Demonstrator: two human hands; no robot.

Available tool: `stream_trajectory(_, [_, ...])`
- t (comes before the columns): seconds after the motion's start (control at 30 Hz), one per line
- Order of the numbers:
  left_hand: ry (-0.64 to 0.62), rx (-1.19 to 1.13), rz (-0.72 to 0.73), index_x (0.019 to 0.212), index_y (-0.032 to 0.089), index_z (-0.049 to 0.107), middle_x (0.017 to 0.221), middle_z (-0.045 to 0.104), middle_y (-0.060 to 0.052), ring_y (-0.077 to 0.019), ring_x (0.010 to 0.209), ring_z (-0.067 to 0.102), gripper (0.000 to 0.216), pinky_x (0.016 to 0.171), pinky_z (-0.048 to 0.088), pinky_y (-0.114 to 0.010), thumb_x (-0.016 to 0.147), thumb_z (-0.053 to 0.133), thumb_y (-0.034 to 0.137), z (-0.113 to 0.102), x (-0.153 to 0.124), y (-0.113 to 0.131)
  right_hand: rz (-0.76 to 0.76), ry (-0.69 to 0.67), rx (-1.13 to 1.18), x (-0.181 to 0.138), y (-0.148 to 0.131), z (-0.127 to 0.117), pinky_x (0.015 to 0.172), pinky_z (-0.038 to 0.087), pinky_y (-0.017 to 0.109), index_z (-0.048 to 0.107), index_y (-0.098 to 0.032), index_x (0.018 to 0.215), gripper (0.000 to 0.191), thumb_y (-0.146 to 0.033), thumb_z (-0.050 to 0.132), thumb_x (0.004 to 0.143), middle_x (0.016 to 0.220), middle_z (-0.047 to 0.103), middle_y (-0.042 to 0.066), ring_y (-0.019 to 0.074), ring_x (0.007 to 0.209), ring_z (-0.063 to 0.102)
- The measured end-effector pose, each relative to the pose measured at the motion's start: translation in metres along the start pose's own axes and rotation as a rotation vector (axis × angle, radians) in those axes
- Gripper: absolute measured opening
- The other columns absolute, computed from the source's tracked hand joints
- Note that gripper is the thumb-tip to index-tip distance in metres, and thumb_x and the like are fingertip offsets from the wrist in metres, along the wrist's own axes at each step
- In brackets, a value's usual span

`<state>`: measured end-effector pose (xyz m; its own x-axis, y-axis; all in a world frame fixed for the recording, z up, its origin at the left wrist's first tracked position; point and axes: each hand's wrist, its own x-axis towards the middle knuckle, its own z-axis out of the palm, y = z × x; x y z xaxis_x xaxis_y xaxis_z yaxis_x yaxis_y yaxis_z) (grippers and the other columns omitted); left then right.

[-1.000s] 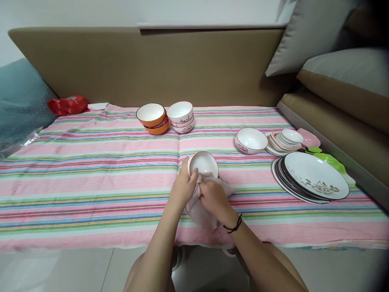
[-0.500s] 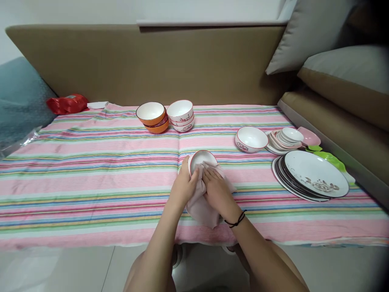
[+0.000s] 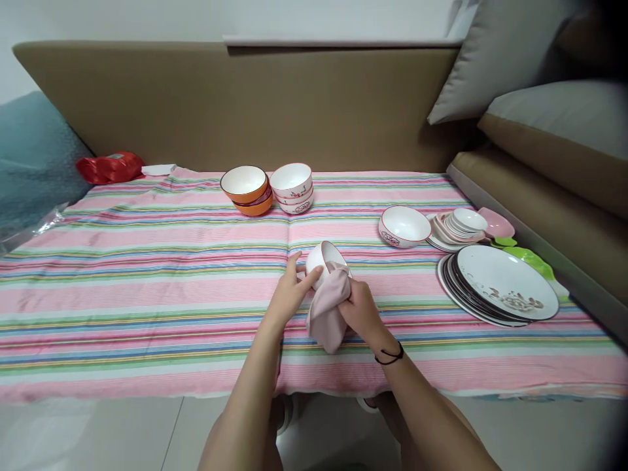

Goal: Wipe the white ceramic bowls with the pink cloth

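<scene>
A white bowl (image 3: pixel 318 260) with a red rim is tilted toward the right above the striped cloth. My left hand (image 3: pixel 290 291) holds it by its left side, thumb against the outer wall and fingers around the back. In my right hand (image 3: pixel 360 307) is a pale pink cloth (image 3: pixel 328 320), bunched at the bowl's rim and partly inside it. The cloth's loose end hangs down in front. Some of my right fingers are hidden behind the cloth.
Orange bowls (image 3: pixel 252 208) and white bowls (image 3: pixel 294 191) stand stacked behind. A single bowl (image 3: pixel 405 226), small dishes (image 3: pixel 468 220), a pink dish (image 3: pixel 496 224), a green dish (image 3: pixel 532 260) and stacked plates (image 3: pixel 507 281) are right. A red package (image 3: pixel 110 168) lies far left.
The bowl has turned from facing up to tilting right. My right hand has gone from lying flat on the cloth in the bowl to gripping the cloth at the rim's right side.
</scene>
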<state>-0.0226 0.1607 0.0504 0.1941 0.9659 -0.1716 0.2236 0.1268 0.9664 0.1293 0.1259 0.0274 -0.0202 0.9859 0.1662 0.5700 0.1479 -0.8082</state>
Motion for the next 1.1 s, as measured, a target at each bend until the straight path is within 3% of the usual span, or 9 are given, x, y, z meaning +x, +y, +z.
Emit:
stream_trajectory(0.13, [-0.045, -0.023, 0.025, 0.134, 0.019, 0.045, 0.105, 0.064, -0.008, -0.0203, 0.092, 0.063, 0.060, 0.080, 0.052, -0.033, 0.087, 0.052, 0.055, 0.000, 0.003, -0.005, -0.018, -0.047, 0.149, -0.001, 0.003, -0.002, 0.055, 0.042, 0.024, 0.056, -0.018, 0.070, 0.017, -0.010, 0.041, 0.072, 0.070, 0.068, 0.003, 0.0176, 0.063, 0.061])
stream_trajectory(0.27, [0.014, 0.015, 0.004, 0.134, 0.020, 0.045, 0.090, 0.064, -0.005, -0.0205, 0.083, 0.063, 0.059, 0.075, 0.052, -0.034, 0.089, 0.043, 0.059, 0.002, 0.004, -0.011, -0.061, -0.188, 0.000, -0.002, 0.003, -0.003, 0.057, 0.043, 0.026, 0.058, -0.017, 0.071, 0.019, -0.007, 0.042, 0.074, 0.071, 0.068, 0.004, 0.0174, 0.062, 0.060])
stream_trajectory(0.4, [0.109, 0.096, -0.084, 0.140, 0.015, 0.039, 0.089, 0.065, -0.007, -0.0242, 0.088, 0.064, 0.068, 0.080, 0.050, -0.036, 0.090, 0.038, 0.062, 0.005, 0.006, -0.013, -0.185, -0.174, -0.252, -0.003, 0.009, 0.003, 0.083, 0.049, 0.035, 0.065, -0.015, 0.093, 0.028, -0.005, 0.044, 0.077, 0.097, 0.070, 0.010, 0.0230, 0.091, 0.063])
stream_trajectory(0.53, [0.116, 0.116, -0.054, 0.134, 0.016, 0.044, 0.104, 0.065, -0.010, -0.0257, 0.103, 0.061, 0.064, 0.089, 0.046, -0.037, 0.091, 0.036, 0.063, 0.009, 0.007, -0.013, -0.212, -0.110, -0.416, -0.001, 0.012, 0.010, 0.104, 0.039, 0.040, 0.064, -0.011, 0.108, 0.038, -0.002, 0.046, 0.076, 0.118, 0.065, 0.015, 0.0262, 0.116, 0.055])
stream_trajectory(0.63, [0.087, 0.104, 0.007, 0.127, 0.019, 0.049, 0.107, 0.065, -0.009, -0.0247, 0.104, 0.061, 0.056, 0.092, 0.045, -0.038, 0.092, 0.037, 0.060, 0.013, 0.006, -0.012, -0.124, -0.098, -0.434, 0.002, 0.005, 0.008, 0.081, 0.046, 0.031, 0.067, -0.014, 0.089, 0.027, -0.004, 0.044, 0.079, 0.094, 0.071, 0.011, 0.0219, 0.088, 0.063])
stream_trajectory(0.73, [0.037, 0.082, 0.019, 0.129, 0.020, 0.045, 0.105, 0.065, -0.008, -0.0236, 0.098, 0.062, 0.054, 0.090, 0.045, -0.037, 0.090, 0.043, 0.057, 0.016, 0.006, -0.011, -0.024, -0.056, -0.414, 0.004, -0.002, 0.002, 0.056, 0.037, 0.026, 0.064, -0.016, 0.077, 0.020, -0.011, 0.045, 0.081, 0.071, 0.068, 0.008, 0.0177, 0.061, 0.058])
stream_trajectory(0.9, [0.051, 0.068, -0.026, 0.129, 0.019, 0.045, 0.096, 0.065, -0.007, -0.0222, 0.089, 0.061, 0.058, 0.083, 0.045, -0.034, 0.088, 0.046, 0.060, 0.015, 0.004, -0.012, -0.014, -0.133, -0.222, 0.000, -0.002, -0.004, 0.054, 0.035, 0.025, 0.060, -0.016, 0.072, 0.018, -0.008, 0.044, 0.075, 0.067, 0.066, 0.006, 0.0168, 0.058, 0.056])
stream_trajectory(1.0, [0.044, 0.057, -0.037, 0.130, 0.018, 0.044, 0.083, 0.062, -0.003, -0.0205, 0.077, 0.060, 0.061, 0.075, 0.045, -0.032, 0.088, 0.043, 0.062, 0.013, 0.002, -0.013, -0.109, -0.228, -0.136, -0.002, 0.006, -0.006, 0.066, 0.045, 0.028, 0.063, -0.016, 0.085, 0.025, -0.008, 0.041, 0.078, 0.082, 0.070, 0.007, 0.0192, 0.073, 0.062])
stream_trajectory(1.1, [0.031, 0.064, -0.025, 0.134, 0.018, 0.040, 0.084, 0.061, -0.003, -0.0199, 0.078, 0.059, 0.065, 0.076, 0.044, -0.031, 0.087, 0.044, 0.063, 0.012, 0.001, -0.012, -0.231, -0.215, -0.212, 0.000, 0.018, -0.008, 0.099, 0.042, 0.043, 0.062, -0.014, 0.111, 0.037, -0.010, 0.046, 0.078, 0.115, 0.066, 0.014, 0.0275, 0.113, 0.056])
